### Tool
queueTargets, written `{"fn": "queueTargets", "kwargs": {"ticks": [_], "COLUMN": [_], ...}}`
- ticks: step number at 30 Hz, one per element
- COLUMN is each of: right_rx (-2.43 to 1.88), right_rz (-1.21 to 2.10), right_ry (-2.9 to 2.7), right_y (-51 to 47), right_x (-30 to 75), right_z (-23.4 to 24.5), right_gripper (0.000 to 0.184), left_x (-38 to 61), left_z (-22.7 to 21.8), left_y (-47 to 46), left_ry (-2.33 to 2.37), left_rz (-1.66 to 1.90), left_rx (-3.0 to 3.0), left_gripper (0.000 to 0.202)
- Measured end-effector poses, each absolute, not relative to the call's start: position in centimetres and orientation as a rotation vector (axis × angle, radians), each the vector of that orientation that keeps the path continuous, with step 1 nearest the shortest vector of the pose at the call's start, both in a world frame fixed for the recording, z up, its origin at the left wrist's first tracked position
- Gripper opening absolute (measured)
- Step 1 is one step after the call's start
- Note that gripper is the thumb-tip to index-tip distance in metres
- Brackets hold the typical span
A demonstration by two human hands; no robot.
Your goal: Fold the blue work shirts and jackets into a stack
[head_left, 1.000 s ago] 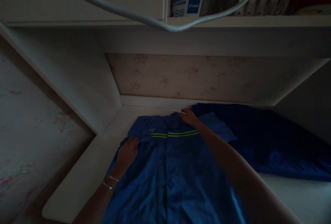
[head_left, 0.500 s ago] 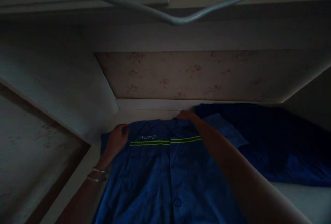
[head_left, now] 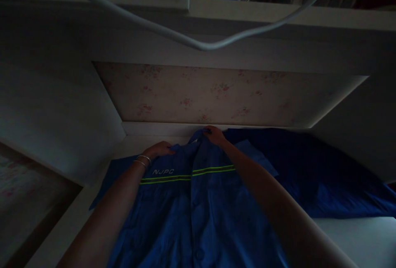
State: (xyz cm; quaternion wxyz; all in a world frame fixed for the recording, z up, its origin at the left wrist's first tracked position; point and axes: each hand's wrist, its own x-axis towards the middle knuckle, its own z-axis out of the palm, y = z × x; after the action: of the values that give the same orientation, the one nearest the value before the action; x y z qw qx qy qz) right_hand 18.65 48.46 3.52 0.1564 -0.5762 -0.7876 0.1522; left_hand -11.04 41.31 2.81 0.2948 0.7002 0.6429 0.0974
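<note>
A blue work shirt (head_left: 173,214) with yellow-green stripes and "NJPC" lettering lies front side up on a white surface, buttons down its middle. My left hand (head_left: 159,149), with bracelets at the wrist, pinches the shirt's upper edge left of the collar. At the collar, my right hand (head_left: 214,135) grips the cloth and holds it slightly raised. The left sleeve reaches out flat past my left forearm. My right forearm covers part of the shirt's right side, and the lower end runs out of view.
Dark blue fabric (head_left: 309,177) lies to the right on the white surface (head_left: 355,235). A shelf (head_left: 278,16) with packages overhangs the area. A pale cable (head_left: 201,46) hangs across the front. Floral wallpaper (head_left: 229,94) lines the back, with a white panel at left.
My left hand has moved right, from the shoulder towards the collar, and now pinches the cloth. My right hand has pulled the collar up slightly. The view has shifted a little.
</note>
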Motion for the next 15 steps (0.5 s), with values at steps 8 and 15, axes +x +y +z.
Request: {"fn": "queueTargets", "kwargs": {"ticks": [8, 15], "right_rx": [-1.828, -2.026], "right_rz": [0.408, 0.237], "right_ry": [-2.010, -1.831], "right_y": [47.6, 43.1], "right_x": [18.3, 30.8], "right_z": [2.5, 3.8], "right_gripper": [0.056, 0.048], "left_x": [-10.4, -18.6], "left_z": [0.8, -1.4], "left_y": [41.2, 36.5], "left_ry": [2.051, 2.226], "left_rz": [0.544, 0.453], "left_rx": [1.980, 1.915], "left_gripper": [0.055, 0.050]}}
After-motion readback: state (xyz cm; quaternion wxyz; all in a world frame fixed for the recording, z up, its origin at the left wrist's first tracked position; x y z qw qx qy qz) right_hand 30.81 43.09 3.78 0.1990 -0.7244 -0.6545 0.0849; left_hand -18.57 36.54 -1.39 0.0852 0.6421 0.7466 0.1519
